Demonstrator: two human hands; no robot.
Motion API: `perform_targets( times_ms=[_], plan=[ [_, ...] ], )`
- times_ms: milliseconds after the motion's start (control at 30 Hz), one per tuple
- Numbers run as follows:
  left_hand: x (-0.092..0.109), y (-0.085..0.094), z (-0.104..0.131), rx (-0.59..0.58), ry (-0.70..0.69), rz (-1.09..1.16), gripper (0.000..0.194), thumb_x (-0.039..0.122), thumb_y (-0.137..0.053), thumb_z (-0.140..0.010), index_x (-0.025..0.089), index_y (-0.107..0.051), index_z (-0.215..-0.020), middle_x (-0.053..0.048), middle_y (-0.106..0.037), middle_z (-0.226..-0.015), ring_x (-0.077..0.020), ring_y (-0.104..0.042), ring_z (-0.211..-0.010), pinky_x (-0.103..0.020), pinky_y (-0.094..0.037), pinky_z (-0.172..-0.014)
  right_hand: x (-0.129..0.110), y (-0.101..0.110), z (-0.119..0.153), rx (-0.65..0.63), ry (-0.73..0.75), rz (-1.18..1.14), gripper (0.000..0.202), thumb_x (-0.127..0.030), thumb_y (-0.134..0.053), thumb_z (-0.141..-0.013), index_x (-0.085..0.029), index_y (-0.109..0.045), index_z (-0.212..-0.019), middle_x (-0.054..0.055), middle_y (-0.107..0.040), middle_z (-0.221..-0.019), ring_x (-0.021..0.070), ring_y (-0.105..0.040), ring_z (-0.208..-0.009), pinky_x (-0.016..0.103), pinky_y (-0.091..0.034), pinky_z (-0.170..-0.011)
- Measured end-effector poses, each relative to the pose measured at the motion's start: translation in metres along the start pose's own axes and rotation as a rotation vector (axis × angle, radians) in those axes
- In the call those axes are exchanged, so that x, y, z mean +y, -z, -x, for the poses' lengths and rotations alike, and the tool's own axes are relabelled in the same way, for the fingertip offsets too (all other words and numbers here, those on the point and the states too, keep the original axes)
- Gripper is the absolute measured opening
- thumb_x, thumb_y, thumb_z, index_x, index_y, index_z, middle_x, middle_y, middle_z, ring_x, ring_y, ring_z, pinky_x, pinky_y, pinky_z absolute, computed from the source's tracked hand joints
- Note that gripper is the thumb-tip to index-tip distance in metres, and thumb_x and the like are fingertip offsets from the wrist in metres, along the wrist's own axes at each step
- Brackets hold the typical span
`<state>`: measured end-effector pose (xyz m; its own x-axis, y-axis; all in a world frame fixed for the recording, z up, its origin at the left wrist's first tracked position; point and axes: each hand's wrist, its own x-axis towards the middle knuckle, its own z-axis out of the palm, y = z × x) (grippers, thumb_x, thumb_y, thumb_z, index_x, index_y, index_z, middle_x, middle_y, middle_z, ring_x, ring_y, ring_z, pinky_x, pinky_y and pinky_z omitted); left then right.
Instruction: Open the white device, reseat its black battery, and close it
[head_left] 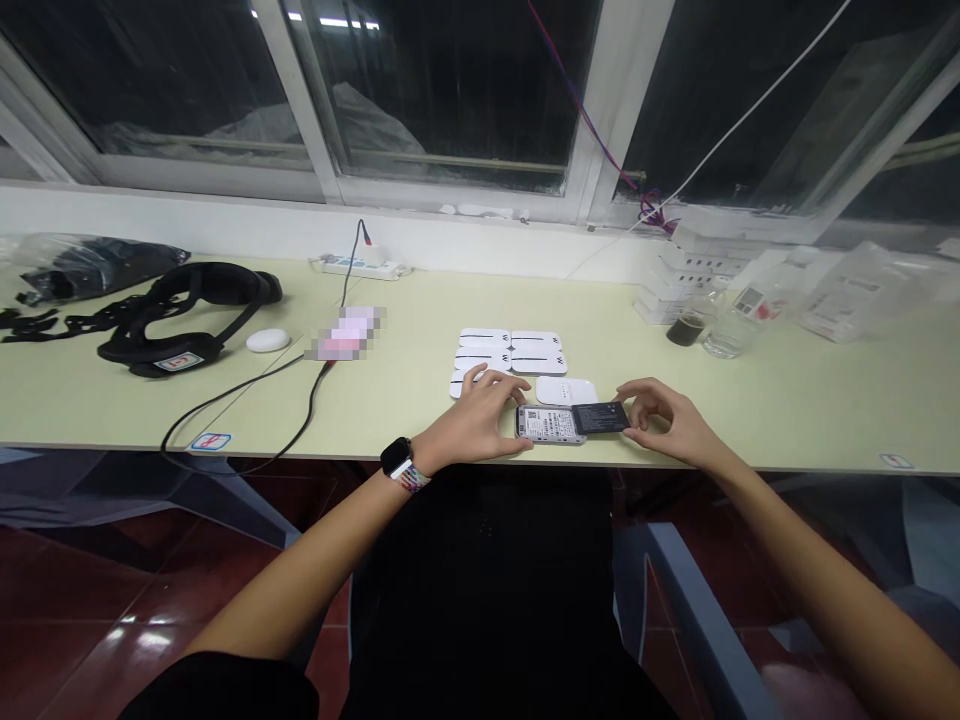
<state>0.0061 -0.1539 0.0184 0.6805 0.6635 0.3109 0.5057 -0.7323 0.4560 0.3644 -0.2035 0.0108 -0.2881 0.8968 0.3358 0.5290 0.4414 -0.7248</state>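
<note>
Battery (600,418): black, flat, pinched by right hand (660,420); left hand (487,415) grips 1 open device (550,424).

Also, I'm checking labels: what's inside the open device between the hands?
The open device shows a white label with printed text; the black slab in the right hand covers its right end, hiding whatever is beneath.
</note>
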Motion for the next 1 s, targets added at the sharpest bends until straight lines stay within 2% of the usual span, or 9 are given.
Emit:
perform_targets(
  times_ms=[300,800,867,1000],
  plan=[
    [-0.0002,-0.0007,-0.0005,0.004,0.0,-0.008,0.065,0.048,-0.088,-0.084,0.027,-0.054,-0.135,-0.007,-0.074,-0.126,-0.0368,-0.055,-0.142,-0.068,-0.017,-0.135,0.0038,-0.0003,0.0036,0.022,0.005,-0.002,0.041,-0.036,-0.084,-0.087,-0.028,-0.069,-0.124,0.002,-0.073,-0.087,0.0215,-0.069,-0.072,0.04,-0.06,-0.071],
    [0.0005,-0.0006,0.0002,0.012,0.001,-0.003,0.063,0.047,-0.089,-0.083,0.027,-0.057,-0.134,-0.007,-0.074,-0.124,-0.0393,-0.054,-0.141,-0.068,-0.024,-0.131,0.0065,0.0003,0.0042,0.015,0.003,0.003,0.04,-0.036,-0.084,-0.087,-0.028,-0.069,-0.123,0.001,-0.07,-0.082,0.0224,-0.069,-0.073,0.04,-0.058,-0.072],
    [0.0002,-0.0008,0.0005,0.012,0.002,-0.008,0.064,0.047,-0.089,-0.083,0.027,-0.057,-0.134,-0.007,-0.074,-0.124,-0.0391,-0.054,-0.14,-0.068,-0.025,-0.131,0.0078,0.0001,0.0047,0.013,0.006,0.001,0.041,-0.035,-0.084,-0.087,-0.028,-0.069,-0.124,0.002,-0.072,-0.088,0.022,-0.069,-0.074,0.04,-0.059,-0.073],
    [0.0001,-0.0007,0.0001,0.01,0.003,-0.003,0.063,0.048,-0.089,-0.084,0.027,-0.057,-0.134,-0.007,-0.073,-0.126,-0.0389,-0.054,-0.141,-0.068,-0.024,-0.131,0.0087,-0.0003,0.0059,0.016,-0.001,-0.021,0.048,-0.035,-0.085,-0.087,-0.03,-0.067,-0.131,0.007,-0.077,-0.112,0.0198,-0.068,-0.074,0.04,-0.061,-0.073]
  ],
)
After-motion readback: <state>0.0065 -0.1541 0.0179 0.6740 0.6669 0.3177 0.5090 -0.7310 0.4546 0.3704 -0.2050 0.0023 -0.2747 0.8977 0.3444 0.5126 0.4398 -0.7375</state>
